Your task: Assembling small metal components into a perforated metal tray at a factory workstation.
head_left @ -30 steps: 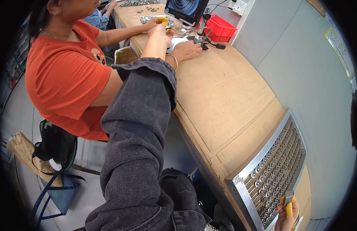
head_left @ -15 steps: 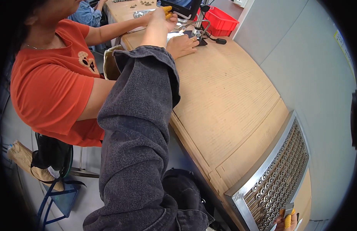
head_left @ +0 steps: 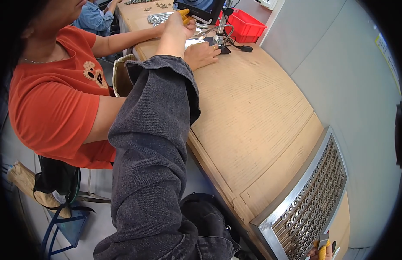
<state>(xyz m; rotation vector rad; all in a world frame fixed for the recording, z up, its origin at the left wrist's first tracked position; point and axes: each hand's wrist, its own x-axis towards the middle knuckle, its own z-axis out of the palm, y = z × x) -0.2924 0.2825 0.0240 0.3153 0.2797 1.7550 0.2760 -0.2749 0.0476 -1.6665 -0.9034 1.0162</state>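
My left arm, in a dark denim sleeve, stretches forward across the table. At its end my left hand is curled in front of a dark screen, with yellow covers on its fingertips. Whatever lies between those fingers cannot be made out. At the lower right, partly cut off by the frame, my right hand grips a small flat grey metal piece with yellow-covered fingers. It is beside the near end of a metal-framed tray holding rows of small round metal parts.
A co-worker in an orange-red shirt sits at the left; their ringed hand rests on the cardboard-covered table close to my left hand. Behind are a red crate, a stand with cables and a foil-like packet. A wall borders the right.
The whole view has shifted slightly, moving the screen and crate a little leftward in the picture. Both my hands keep nearly the same places and grips.
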